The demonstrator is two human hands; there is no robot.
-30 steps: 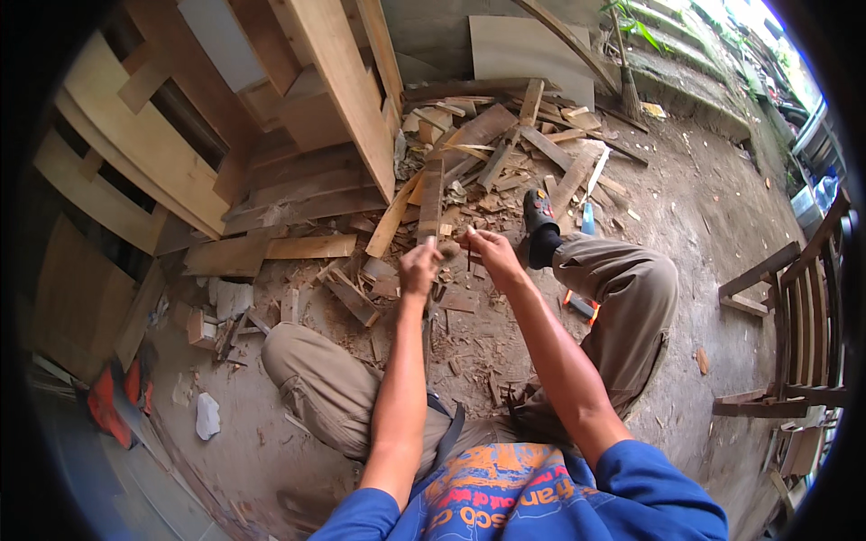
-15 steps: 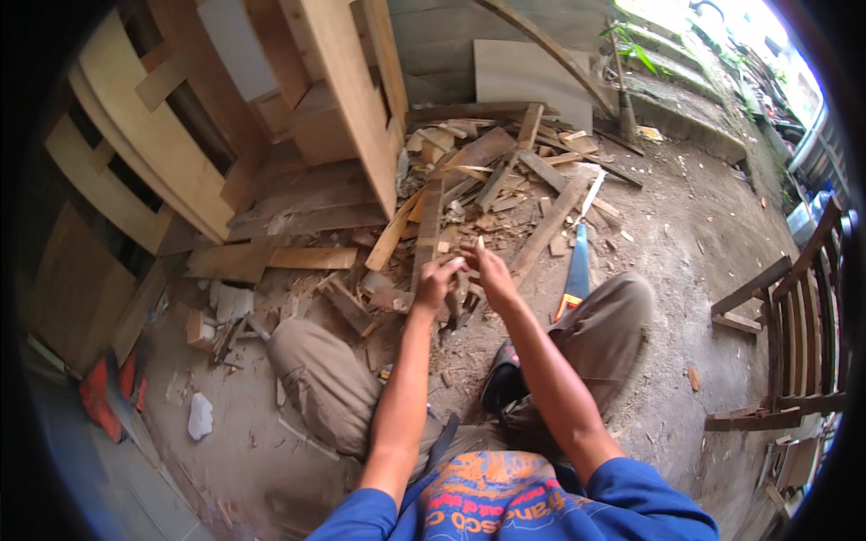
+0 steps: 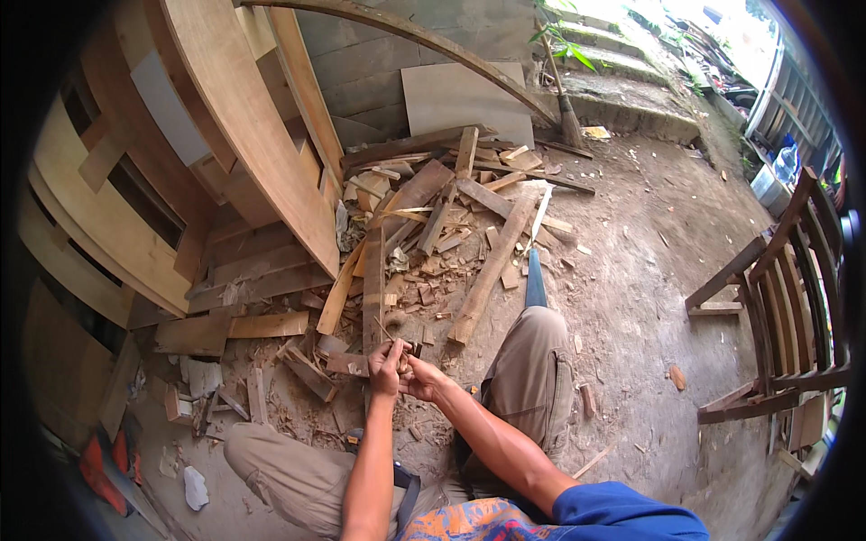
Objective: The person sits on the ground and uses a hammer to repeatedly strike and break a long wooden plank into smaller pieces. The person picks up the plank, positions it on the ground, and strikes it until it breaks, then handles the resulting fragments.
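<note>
My left hand (image 3: 386, 366) and my right hand (image 3: 422, 380) meet low in front of me, above the wood scraps. The left fingers are pinched together and the right ones curl in beside them. Something small and brown shows between them, with a dark bit at its side, too small and covered to name. Just past my hands, a long narrow plank (image 3: 373, 284) runs away from me. A handsaw (image 3: 536, 278) with a blue and pale blade lies on the ground to the right, its handle end hidden behind my right knee.
Beyond my hands is a heap of broken wood (image 3: 442, 212). An unfinished wooden cabinet (image 3: 262, 135) stands at far left. A slatted wooden chair (image 3: 785, 316) is at right, a broom (image 3: 569, 126) by concrete steps (image 3: 622, 95). Black-and-red scissor-like handles (image 3: 108, 473) lie lower left.
My view has swung to the right and the scene sits further left. My hands have come closer together and lower, nearer my lap. My right knee now covers the saw's orange handle.
</note>
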